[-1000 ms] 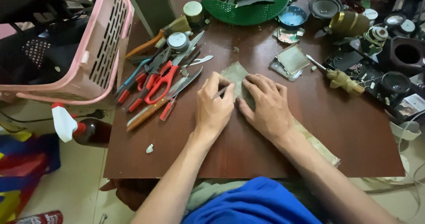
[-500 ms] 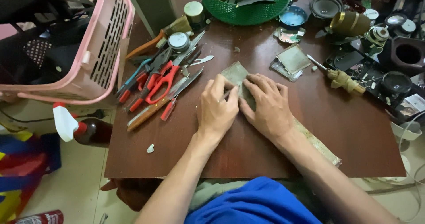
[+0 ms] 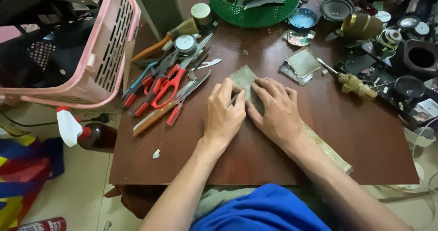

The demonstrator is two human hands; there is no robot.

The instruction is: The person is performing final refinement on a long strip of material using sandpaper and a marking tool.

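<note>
A dark reddish-brown bench (image 3: pixel 255 162) fills the middle of the frame, cluttered along its far edge, with pale floor at lower left. Nearest, the person's two forearms run up from the bottom. The left hand (image 3: pixel 223 114) is curled, its fingers (image 3: pixel 226 92) closed round a thin, pen-like tool whose tip just shows. The right hand (image 3: pixel 276 112) lies flat, fingers spread and gripping nothing, pressing down a long grey-green strip (image 3: pixel 244 78) that runs diagonally from mid-frame to the bench's lower right edge.

Left of the hands lies a heap of red-handled scissors and pliers (image 3: pixel 166 87), with a pink basket (image 3: pixel 105 53) at upper left. Farther off sit a green basket (image 3: pixel 255 12) at top centre and loudspeaker parts (image 3: pixel 335 7) at upper right.

I'd judge the strip could skid if the flat hand eases off, and the tool tip sits close to the right fingertips, so a slip might nick them.

Compared with a second ago, almost nothing has moved; both hands keep their places on the strip.
</note>
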